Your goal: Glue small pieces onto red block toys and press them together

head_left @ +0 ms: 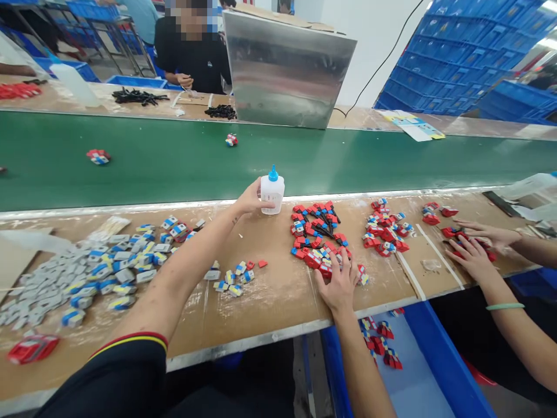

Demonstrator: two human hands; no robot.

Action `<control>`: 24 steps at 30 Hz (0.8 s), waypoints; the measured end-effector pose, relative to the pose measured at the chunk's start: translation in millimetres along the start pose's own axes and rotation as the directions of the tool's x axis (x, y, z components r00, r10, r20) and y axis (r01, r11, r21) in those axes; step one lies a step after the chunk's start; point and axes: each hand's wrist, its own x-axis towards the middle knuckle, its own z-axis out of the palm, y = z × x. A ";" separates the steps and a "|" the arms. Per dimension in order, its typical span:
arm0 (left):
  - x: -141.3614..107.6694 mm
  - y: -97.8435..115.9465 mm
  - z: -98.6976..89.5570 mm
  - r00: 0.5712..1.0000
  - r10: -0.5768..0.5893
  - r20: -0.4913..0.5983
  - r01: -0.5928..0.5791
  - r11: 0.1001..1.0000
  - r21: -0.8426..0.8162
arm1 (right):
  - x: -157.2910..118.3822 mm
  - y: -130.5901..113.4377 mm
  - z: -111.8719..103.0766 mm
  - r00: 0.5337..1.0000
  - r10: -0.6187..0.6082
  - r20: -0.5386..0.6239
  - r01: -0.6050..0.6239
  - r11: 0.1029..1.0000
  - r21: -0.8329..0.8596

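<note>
My left hand (253, 198) is wrapped round a white squeeze bottle (272, 196) with a blue nozzle cap, upright at the bench's far edge beside the green belt. Over a pile of red, white and blue plastic parts (319, 229), some with black rods, lies my right hand (340, 281). Its fingers are spread on the near side of the pile; whether anything is under the palm is hidden. Between my arms sit a few white, blue and yellow pieces (235, 280) and small red bits (262, 263).
Grey parts (47, 290) cover the bench's left. A green conveyor belt (174, 168) runs across, carrying assembled pieces (99, 156). At right, a co-worker's hands (472, 255) touch red parts. A blue bin (435, 354) stands below the bench edge. Another person sits opposite, near a metal panel (287, 69).
</note>
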 end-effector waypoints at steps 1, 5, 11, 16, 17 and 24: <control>-7.4 2.6 2.2 0.999 -0.009 -0.033 0.010 1.000 0.030 | 1.3 -6.3 -2.2 1.000 -0.008 0.002 0.008 1.000 0.000; -64.6 14.2 32.5 0.986 -0.014 -0.168 0.042 0.986 0.163 | 2.8 -28.7 -8.5 0.998 -0.007 0.065 0.008 1.000 -0.011; -136.7 24.4 109.8 0.983 0.029 0.183 -0.106 0.899 0.424 | -19.6 -17.7 -7.7 0.943 0.331 -0.043 -0.333 0.941 -0.055; -99.4 30.7 144.0 0.953 -0.143 0.266 -0.035 0.822 0.568 | -33.4 14.0 -2.3 0.862 0.504 -0.054 -0.505 0.863 -0.009; -90.5 31.0 147.6 0.954 -0.137 0.267 -0.037 0.828 0.560 | -33.7 19.7 -0.6 0.872 0.489 -0.010 -0.489 0.872 0.005; -48.9 30.6 175.1 0.946 -0.032 0.321 -0.122 0.886 0.446 | -16.5 53.8 11.4 0.895 0.427 0.127 -0.429 0.903 -0.014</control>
